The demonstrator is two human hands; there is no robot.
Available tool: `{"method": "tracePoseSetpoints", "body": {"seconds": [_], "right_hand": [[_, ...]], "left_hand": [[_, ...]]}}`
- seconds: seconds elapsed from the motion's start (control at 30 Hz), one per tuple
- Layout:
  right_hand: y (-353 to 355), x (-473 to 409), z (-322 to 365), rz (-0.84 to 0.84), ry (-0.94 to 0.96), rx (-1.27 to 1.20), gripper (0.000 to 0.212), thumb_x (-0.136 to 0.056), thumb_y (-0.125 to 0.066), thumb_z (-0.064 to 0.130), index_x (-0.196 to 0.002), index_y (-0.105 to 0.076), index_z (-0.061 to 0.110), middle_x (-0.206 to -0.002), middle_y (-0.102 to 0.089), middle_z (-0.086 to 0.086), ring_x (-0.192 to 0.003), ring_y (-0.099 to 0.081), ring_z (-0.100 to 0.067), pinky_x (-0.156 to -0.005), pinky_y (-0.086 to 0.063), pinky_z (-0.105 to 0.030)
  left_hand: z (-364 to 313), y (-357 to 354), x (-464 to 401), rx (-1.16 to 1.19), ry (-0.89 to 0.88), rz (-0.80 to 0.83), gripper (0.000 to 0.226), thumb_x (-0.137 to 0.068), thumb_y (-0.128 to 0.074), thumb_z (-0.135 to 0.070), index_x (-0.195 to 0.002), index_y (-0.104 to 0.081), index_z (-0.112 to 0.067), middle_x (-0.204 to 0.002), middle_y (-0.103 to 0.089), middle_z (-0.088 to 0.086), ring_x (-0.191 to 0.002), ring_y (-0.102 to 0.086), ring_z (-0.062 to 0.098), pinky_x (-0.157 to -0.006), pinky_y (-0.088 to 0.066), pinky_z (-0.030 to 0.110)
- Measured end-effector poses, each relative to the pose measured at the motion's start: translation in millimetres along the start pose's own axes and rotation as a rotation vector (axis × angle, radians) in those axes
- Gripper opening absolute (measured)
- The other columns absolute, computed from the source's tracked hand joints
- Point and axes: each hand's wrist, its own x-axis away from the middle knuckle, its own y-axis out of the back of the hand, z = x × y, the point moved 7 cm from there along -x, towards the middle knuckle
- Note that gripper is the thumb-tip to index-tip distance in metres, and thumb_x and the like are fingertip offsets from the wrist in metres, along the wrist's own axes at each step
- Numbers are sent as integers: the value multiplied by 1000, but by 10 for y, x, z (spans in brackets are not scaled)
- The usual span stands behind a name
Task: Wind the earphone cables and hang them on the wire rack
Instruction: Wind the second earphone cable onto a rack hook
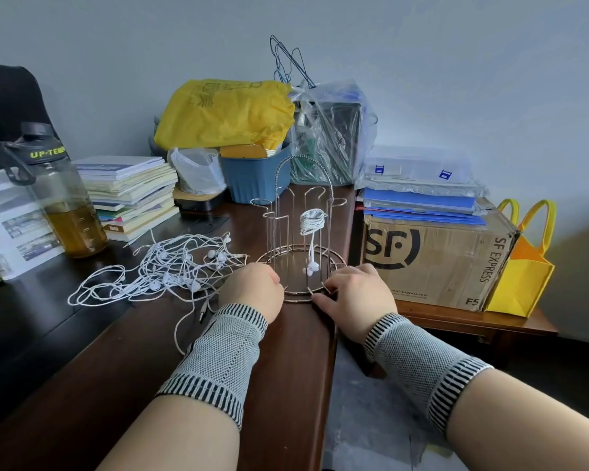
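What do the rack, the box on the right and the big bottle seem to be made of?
The rack looks like thin bare metal wire: it shines and you see through it. The box looks like brown cardboard, matte, with creased edges and printed letters. The bottle seems to be clear plastic, though it could be glass: the amber liquid shows through, and its cap is dark.

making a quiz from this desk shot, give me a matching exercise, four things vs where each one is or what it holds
Things:
1. wound earphone
2. loose earphones
3. water bottle
4. SF box

Places or states:
a. under blue folders, right of the wire rack
b. hanging on the rack
c. tangled on the desk, left of the rack
d. holding amber liquid, far left

Pairs: 1-b, 2-c, 3-d, 4-a
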Motion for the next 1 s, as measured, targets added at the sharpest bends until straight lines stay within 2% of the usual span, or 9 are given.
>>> {"method": "tracePoseSetpoints", "body": {"seconds": [0.07, 0.17, 0.23, 0.33, 0.43, 0.6, 0.73, 0.87, 1.0], "right_hand": [[48, -60, 58, 6, -18, 53, 30, -94, -50, 37, -114, -65, 21, -123, -57, 2, -113, -43, -23, -99, -42, -38], [11, -90, 213, 37, -4, 60, 28, -93, -47, 19, -118, -61, 19, -122, -54, -2, -116, -45, -24, -98, -44, -39], [-74, -62, 311, 72, 29, 67, 28, -94, -45, 19, -119, -59, 18, -120, -55, -4, -116, -46, -24, -99, -43, -38], [-124, -46, 377, 110, 90, 115, 28, -95, -42, 19, -118, -59, 17, -121, -54, -6, -115, -46, -25, -100, -42, -36], [-89, -23, 411, 130, 118, 126, 30, -96, -38, 12, -117, -60, 12, -117, -54, -8, -112, -49, -27, -92, -43, -35], [-91, -30, 415, 166, 56, 116, 30, -94, -37, 7, -113, -60, 7, -114, -58, -11, -105, -58, -31, -84, -48, -37], [-117, -37, 383, 161, 19, 147, 29, -94, -38, 12, -114, -59, 9, -117, -61, -10, -108, -58, -29, -87, -46, -37], [-172, -41, 301, 185, -43, 184, 41, -95, -30, 29, -120, -58, 12, -124, -58, -7, -122, -46, -27, -102, -35, -44], [-208, -59, 282, 240, -76, 173, 47, -97, -26, 33, -130, -51, 9, -132, -51, -10, -126, -43, -28, -104, -34, -43]], "left_hand": [[-18, -20, 11, 24, -12, 16, 31, -94, -49, -20, -113, -72, -27, -122, -67, -3, -112, -60, 23, -92, -49, 33], [-82, -48, 12, 38, -65, 41, 36, -94, -47, -17, -120, -69, -30, -129, -63, -6, -119, -57, 20, -100, -45, 31], [-120, -61, 27, 58, -102, 33, 37, -94, -48, -16, -120, -69, -30, -128, -64, -6, -119, -57, 19, -100, -44, 29], [-86, 15, 35, 109, -84, -72, 35, -94, -48, -16, -119, -69, -30, -123, -67, -4, -115, -58, 20, -95, -45, 28], [-16, 77, 20, 107, -35, -155, 33, -94, -51, -19, -120, -67, -30, -122, -66, -4, -113, -59, 21, -92, -47, 32], [-1, -39, 24, 16, -13, -34, 30, -93, -54, -25, -118, -67, -35, -123, -65, -6, -113, -59, 20, -91, -48, 31], [-74, -37, 33, -19, -80, 7, 29, -95, -52, -22, -115, -70, -35, -122, -66, -7, -113, -59, 20, -91, -47, 29], [-149, -84, 42, -27, -155, 31, 37, -95, -48, -18, -122, -67, -35, -130, -62, -5, -121, -55, 21, -99, -43, 30], [-154, -119, 20, -28, -185, 41, 39, -94, -48, -17, -125, -65, -33, -133, -61, -5, -123, -53, 21, -102, -42, 31]]}}
